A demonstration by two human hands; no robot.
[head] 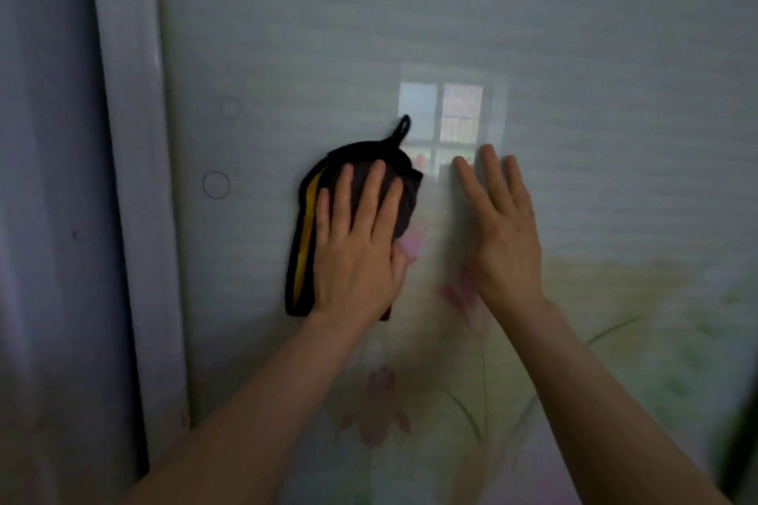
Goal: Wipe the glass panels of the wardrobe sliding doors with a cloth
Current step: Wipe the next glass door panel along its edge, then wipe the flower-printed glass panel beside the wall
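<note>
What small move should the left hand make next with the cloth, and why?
Probably sweep the cloth sideways toward the white frame. The left hand presses it flat on the glass panel with straight fingers, and a bare strip of glass with faint ring marks lies between cloth and frame. The right hand rests flat on the glass beside it, apparently steadying.

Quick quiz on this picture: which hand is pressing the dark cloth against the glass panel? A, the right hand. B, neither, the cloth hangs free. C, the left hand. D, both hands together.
C: the left hand lies flat with its fingers spread over the dark cloth on the glass panel, while the right hand is open beside it, apart from the cloth.
</note>
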